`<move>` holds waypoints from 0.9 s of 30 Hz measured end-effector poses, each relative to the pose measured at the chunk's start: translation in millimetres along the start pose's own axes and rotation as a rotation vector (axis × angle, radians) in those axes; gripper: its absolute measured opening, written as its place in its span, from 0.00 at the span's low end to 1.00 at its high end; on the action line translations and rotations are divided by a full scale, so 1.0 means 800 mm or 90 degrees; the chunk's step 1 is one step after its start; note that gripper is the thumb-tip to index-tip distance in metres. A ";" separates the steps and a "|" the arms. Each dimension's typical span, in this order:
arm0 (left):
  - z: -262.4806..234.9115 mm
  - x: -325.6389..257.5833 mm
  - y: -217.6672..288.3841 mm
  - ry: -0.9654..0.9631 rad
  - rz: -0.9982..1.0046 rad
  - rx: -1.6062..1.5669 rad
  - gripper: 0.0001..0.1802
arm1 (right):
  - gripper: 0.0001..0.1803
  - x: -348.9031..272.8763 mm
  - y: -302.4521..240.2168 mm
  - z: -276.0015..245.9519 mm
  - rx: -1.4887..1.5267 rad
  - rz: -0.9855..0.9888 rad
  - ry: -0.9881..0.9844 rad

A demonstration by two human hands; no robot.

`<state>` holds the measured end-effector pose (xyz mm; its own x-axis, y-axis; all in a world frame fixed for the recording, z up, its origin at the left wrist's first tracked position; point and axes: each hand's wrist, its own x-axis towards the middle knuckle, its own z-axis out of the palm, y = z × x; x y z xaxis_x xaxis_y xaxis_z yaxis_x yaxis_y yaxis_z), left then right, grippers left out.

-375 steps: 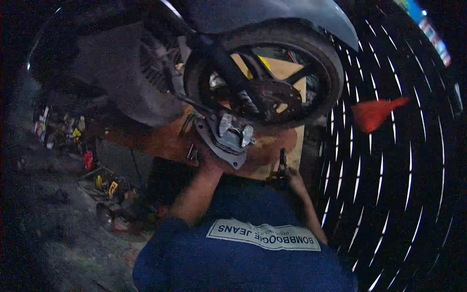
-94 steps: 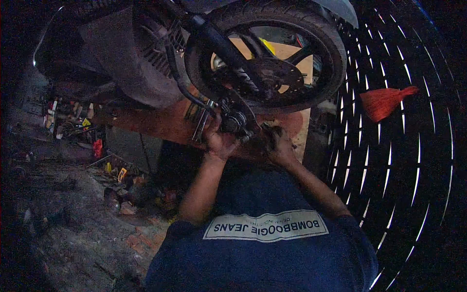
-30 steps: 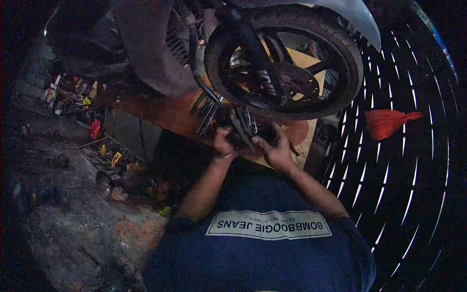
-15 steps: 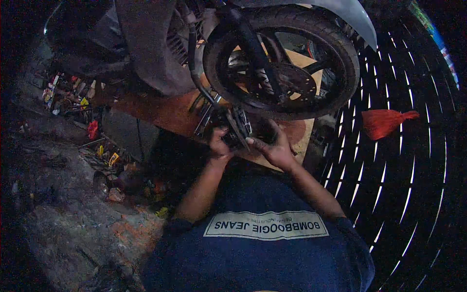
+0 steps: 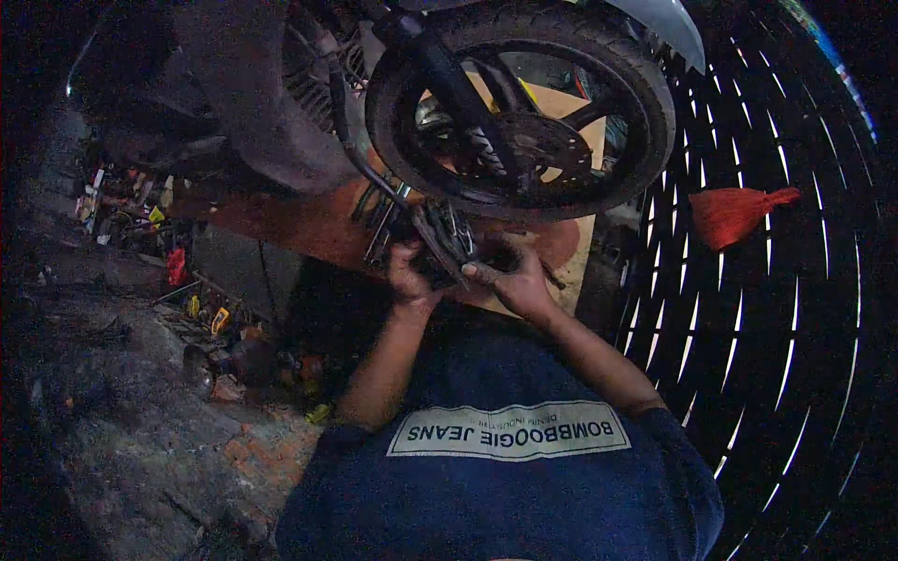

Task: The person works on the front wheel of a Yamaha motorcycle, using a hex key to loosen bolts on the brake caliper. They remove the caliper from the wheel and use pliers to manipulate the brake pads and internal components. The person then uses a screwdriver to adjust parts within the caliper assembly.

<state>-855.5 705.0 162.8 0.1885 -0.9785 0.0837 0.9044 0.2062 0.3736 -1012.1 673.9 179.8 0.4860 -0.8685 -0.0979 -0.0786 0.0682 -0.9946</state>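
Note:
Below a motorcycle's front wheel, both hands are closed around a dark, elongated metal part (image 5: 438, 238) with silvery pieces along it; its exact kind is unclear in the dim light. My left hand (image 5: 409, 276) grips its left side, the fingers partly hidden behind it. From the other side my right hand (image 5: 524, 288) holds its lower end, thumb pressed on the near edge and the other fingers curled beyond. A bent dark pipe (image 5: 339, 103) runs down close to the part's upper end. Just above is the tyre (image 5: 650, 168), with a drilled brake disc (image 5: 561, 142) inside the wheel.
A brown board (image 5: 323, 220) lies under the wheel and the part. Loose tools and small parts (image 5: 140, 196) clutter the ground at left, beside rough, dirty ground (image 5: 140, 402). At right, a red bag-like bundle (image 5: 728, 220) sits against dark slats with bright gaps.
The whole view has shifted slightly, so the motorcycle and red bundle appear higher and further left. Both hands keep their hold on the metal part, with only slight movement.

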 end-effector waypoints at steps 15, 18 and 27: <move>-0.005 0.004 -0.003 0.017 0.027 0.117 0.31 | 0.21 -0.005 -0.006 0.011 0.042 0.036 0.028; -0.018 0.004 -0.005 0.007 0.005 0.113 0.31 | 0.20 -0.007 -0.012 0.007 0.048 0.102 0.012; -0.031 0.006 -0.010 -0.017 0.034 0.167 0.28 | 0.15 -0.004 0.008 0.007 0.061 0.072 0.032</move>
<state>-852.4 698.4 137.0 0.2210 -0.9662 0.1325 0.7623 0.2559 0.5945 -1008.9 679.7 173.2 0.4347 -0.8758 -0.2096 -0.0449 0.2114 -0.9764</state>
